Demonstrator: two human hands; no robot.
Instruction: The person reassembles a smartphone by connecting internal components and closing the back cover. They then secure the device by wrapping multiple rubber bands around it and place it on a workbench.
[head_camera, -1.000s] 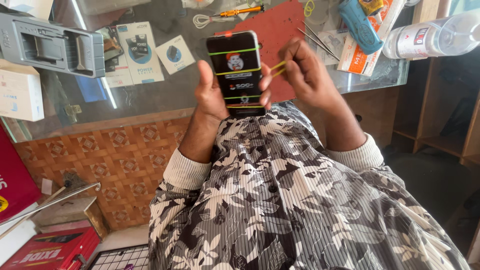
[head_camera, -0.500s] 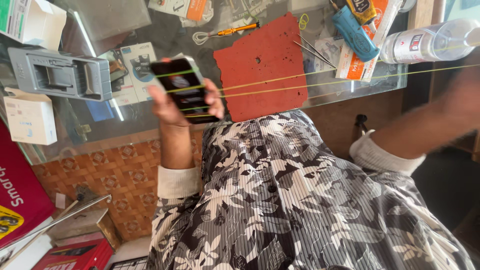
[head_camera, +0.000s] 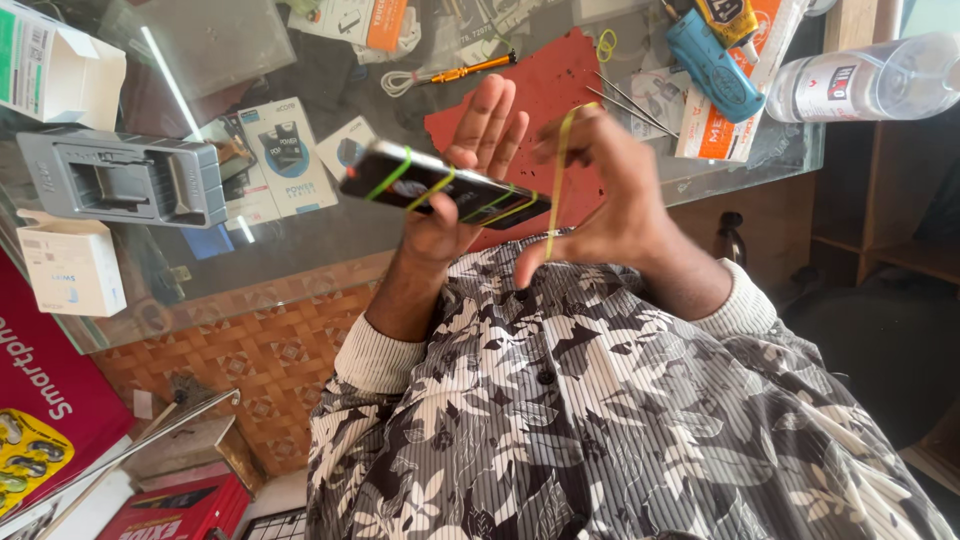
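In the head view, the left hand holds a dark smartphone flat and slightly tilted above the glass bench, fingers straight behind it, thumb underneath. Several yellow-green rubber bands cross the phone's body. The right hand, just beside it, pinches one yellow rubber band stretched taut between fingers and thumb. A red mat lies on the bench behind both hands.
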